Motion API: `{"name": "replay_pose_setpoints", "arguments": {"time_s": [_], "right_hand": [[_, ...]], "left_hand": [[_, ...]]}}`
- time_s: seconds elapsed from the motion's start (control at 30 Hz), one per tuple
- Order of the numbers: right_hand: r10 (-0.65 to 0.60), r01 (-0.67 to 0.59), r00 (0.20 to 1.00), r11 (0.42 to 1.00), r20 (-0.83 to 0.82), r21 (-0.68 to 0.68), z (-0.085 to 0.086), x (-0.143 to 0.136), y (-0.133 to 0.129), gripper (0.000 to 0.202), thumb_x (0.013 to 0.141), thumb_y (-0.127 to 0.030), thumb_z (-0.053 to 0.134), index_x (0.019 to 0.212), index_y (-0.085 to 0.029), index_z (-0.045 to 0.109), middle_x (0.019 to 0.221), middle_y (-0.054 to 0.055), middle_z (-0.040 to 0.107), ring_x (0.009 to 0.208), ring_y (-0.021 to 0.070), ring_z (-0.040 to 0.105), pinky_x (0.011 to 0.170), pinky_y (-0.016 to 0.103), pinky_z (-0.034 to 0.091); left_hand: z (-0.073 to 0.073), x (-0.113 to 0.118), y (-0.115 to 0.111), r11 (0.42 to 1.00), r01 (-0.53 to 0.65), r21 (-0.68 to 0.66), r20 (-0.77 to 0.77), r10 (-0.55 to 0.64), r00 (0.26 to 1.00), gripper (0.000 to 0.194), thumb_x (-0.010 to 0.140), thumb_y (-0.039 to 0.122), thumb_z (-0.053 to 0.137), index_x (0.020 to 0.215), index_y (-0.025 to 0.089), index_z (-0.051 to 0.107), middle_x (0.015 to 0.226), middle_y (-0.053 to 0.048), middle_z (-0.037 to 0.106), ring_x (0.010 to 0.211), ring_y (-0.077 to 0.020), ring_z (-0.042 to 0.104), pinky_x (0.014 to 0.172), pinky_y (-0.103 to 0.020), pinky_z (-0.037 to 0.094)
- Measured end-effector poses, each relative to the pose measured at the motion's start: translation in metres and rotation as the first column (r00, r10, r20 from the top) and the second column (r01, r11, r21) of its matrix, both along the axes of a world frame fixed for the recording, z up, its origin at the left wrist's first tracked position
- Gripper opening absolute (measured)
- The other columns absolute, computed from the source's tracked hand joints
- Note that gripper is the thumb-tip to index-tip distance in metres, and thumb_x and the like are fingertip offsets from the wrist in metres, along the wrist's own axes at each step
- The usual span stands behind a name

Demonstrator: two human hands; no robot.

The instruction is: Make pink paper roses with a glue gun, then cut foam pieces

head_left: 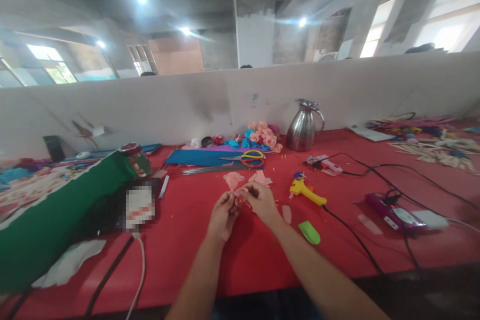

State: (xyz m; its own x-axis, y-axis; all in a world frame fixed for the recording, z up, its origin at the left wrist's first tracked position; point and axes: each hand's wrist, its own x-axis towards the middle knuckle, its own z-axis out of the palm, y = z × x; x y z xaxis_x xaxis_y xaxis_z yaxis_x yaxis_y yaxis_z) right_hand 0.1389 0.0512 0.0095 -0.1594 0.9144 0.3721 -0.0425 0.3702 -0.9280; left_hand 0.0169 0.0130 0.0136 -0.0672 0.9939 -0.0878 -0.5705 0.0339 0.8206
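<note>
A pink crepe-paper flower [233, 180] points up from between my hands, above the red tabletop. Closed fingers of my left hand [224, 215] pinch it at its base. My right hand [261, 202] is closed too, its thumb and forefinger pressing a bit of pink paper against the flower's lower part. Just behind the right hand lie cut pink paper pieces [260, 178]. To the right rests a yellow hot glue gun [306, 193], and a green scoop-shaped piece [309, 232] lies nearer me. My fingers partly hide the flower's base.
Scissors [250, 158] lie on blue sheets [198, 157] at the back, near finished pink flowers [265, 136]. A steel jug [301, 127] stands by the partition. Cords run from a purple power strip [395, 212] at right. A green box [75, 210] borders the left.
</note>
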Motion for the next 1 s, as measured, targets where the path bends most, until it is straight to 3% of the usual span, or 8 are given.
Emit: {"name": "replay_pose_setpoints", "arguments": {"time_s": [0.27, 0.6, 1.0], "right_hand": [[-0.127, 0.123, 0.991, 0.989, 0.042, 0.081, -0.0002, 0.0017, 0.0007, 0.015, 0.078, -0.031, 0.058, 0.082, -0.02, 0.068, 0.082, 0.004, 0.069, 0.071, 0.017, 0.061, 0.066, 0.028, 0.047], [-0.241, 0.202, 0.962, 0.945, 0.129, 0.257, 0.005, 0.0054, -0.0026, 0.015, 0.081, -0.028, 0.054, 0.082, -0.021, 0.067, 0.079, 0.004, 0.067, 0.068, 0.016, 0.059, 0.064, 0.027, 0.046], [-0.404, 0.317, 0.889, 0.883, 0.216, 0.347, 0.0033, 0.0045, -0.0049, 0.012, 0.083, -0.027, 0.053, 0.082, -0.022, 0.063, 0.081, 0.003, 0.064, 0.065, 0.0145, 0.055, 0.066, 0.027, 0.045]], "left_hand": [[0.0008, 0.0024, -0.001, 0.999, 0.052, -0.014, -0.036, -0.053, 0.998, 0.032, 0.059, 0.031, 0.079, 0.069, 0.015, 0.053, 0.056, 0.006, 0.048, 0.043, -0.0024, 0.03, 0.043, -0.014, 0.026], [-0.0032, 0.0021, 0.0006, 0.996, 0.082, -0.022, -0.043, -0.083, 0.996, 0.028, 0.061, 0.029, 0.078, 0.07, 0.014, 0.055, 0.056, 0.005, 0.047, 0.043, -0.002, 0.03, 0.042, -0.013, 0.026], [-0.0002, 0.0037, -0.0009, 0.993, 0.11, -0.033, -0.059, -0.112, 0.992, 0.027, 0.061, 0.028, 0.077, 0.068, 0.015, 0.055, 0.055, 0.005, 0.048, 0.043, -0.0024, 0.029, 0.042, -0.014, 0.024]]}}
